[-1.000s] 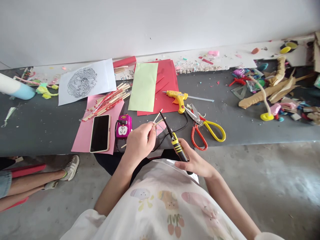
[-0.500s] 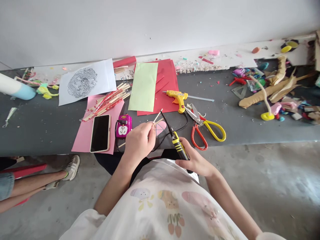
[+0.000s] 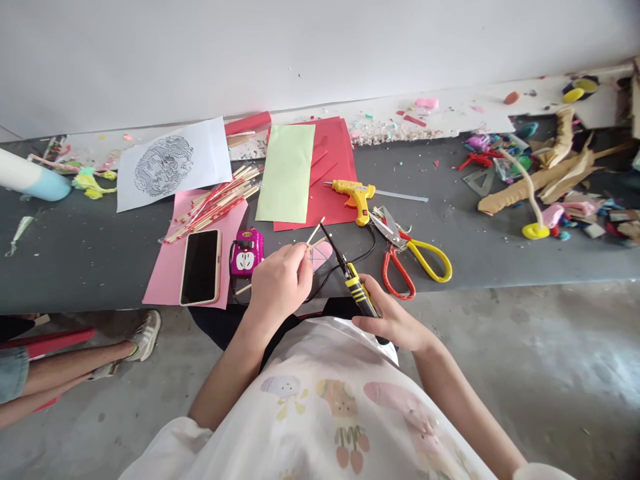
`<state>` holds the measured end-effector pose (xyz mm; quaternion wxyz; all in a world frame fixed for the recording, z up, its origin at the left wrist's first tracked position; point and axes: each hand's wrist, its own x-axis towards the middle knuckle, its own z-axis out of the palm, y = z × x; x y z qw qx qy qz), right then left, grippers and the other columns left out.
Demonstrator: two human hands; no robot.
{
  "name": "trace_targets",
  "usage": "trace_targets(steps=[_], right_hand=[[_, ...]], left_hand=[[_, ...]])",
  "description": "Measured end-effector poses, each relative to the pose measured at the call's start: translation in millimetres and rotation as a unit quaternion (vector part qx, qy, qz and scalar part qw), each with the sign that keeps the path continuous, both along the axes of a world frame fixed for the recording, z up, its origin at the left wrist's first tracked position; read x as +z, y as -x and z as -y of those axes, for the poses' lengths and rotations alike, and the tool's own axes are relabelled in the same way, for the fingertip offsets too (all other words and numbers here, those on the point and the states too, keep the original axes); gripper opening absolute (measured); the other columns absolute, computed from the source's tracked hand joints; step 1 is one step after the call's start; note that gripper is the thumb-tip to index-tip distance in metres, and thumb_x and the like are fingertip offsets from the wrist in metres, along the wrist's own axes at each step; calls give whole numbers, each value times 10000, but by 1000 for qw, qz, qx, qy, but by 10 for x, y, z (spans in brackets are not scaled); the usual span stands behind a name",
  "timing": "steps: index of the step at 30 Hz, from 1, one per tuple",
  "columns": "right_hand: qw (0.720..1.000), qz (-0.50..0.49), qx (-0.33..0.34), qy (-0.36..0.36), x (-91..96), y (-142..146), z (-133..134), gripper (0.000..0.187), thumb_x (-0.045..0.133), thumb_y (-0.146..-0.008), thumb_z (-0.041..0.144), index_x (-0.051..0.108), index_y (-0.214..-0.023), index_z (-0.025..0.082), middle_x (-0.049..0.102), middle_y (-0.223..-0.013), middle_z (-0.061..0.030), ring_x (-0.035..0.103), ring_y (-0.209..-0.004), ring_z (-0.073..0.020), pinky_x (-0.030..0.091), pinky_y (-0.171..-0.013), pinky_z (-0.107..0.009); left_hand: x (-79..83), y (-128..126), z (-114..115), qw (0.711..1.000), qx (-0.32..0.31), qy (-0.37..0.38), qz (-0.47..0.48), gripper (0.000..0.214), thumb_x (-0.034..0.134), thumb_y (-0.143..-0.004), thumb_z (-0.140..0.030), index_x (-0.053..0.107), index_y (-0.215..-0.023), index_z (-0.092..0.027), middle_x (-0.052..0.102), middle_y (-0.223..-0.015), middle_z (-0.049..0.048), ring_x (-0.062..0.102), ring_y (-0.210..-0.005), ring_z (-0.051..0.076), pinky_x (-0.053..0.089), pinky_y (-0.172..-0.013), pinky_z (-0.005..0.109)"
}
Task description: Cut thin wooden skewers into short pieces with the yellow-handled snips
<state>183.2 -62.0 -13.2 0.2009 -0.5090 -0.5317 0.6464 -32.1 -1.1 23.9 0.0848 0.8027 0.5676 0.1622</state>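
Observation:
My left hand (image 3: pixel 277 283) is closed around a few thin wooden sticks (image 3: pixel 315 234) whose ends poke out above my fingers, at the near edge of the grey table (image 3: pixel 90 257). My right hand (image 3: pixel 393 323) grips a yellow-and-black soldering iron (image 3: pixel 356 288) by its handle. The iron's dark tip points up and left and meets the sticks. A small pink paper piece (image 3: pixel 323 253) lies just behind the sticks.
On the table lie a phone (image 3: pixel 201 265) on pink paper, a magenta power socket (image 3: pixel 247 252), a bundle of sticks (image 3: pixel 215 201), a green sheet on red paper (image 3: pixel 286 173), a yellow glue gun (image 3: pixel 356 197), scissors (image 3: pixel 413 257), and scraps at right. Another person's legs (image 3: pixel 75 363) are at lower left.
Both hands hold almost still; the soldering iron has shifted very slightly down and right while its tip stays at the sticks.

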Motion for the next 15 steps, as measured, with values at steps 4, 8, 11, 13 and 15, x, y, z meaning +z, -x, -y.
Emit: trace_targets(steps=[4, 8, 11, 13, 15], right_hand=[[1000, -6, 2, -12, -52, -25, 1, 524, 612, -784, 331, 376, -1244, 248, 538, -963, -2, 495, -873, -192, 414, -779, -326], [1000, -22, -5, -12, -66, -2, 7, 444, 605, -779, 320, 409, -1168, 232, 491, -853, 25, 443, -761, -151, 389, -683, -283], [1000, 0, -2, -29, -28, 48, 11, 445, 594, -773, 307, 405, -1168, 224, 494, -834, 26, 439, -748, -150, 376, -672, -280], [997, 44, -3, -61, 11, 85, 17, 469, 601, -750, 281, 404, -1169, 212, 523, -860, 16, 455, -762, -158, 369, -683, -284], [993, 86, -7, -85, 45, 115, 30, 489, 603, -732, 255, 394, -1171, 205, 540, -863, 13, 465, -748, -159, 362, -670, -282]], left_hand=[[-9, 1, 3, 1000, 0, -1, -7, 255, 353, -943, -242, 589, -861, -191, 644, -752, 28, 590, -693, 155, 319, -578, 265], [-27, -7, 2, 1000, 0, -3, -13, 270, 350, -952, -259, 581, -831, -189, 637, -733, 21, 583, -669, 148, 299, -562, 268], [-55, -9, -9, 1000, -4, -4, -13, 299, 343, -966, -298, 572, -810, -187, 626, -712, 21, 576, -651, 145, 290, -553, 268], [-79, -2, -22, 1000, -9, -5, -2, 316, 338, -974, -312, 568, -798, -186, 615, -692, 18, 567, -633, 140, 291, -551, 265], [-103, 10, -36, 1000, -18, -7, 25, 313, 342, -976, -312, 570, -805, -185, 616, -694, 17, 565, -635, 135, 303, -560, 258]])
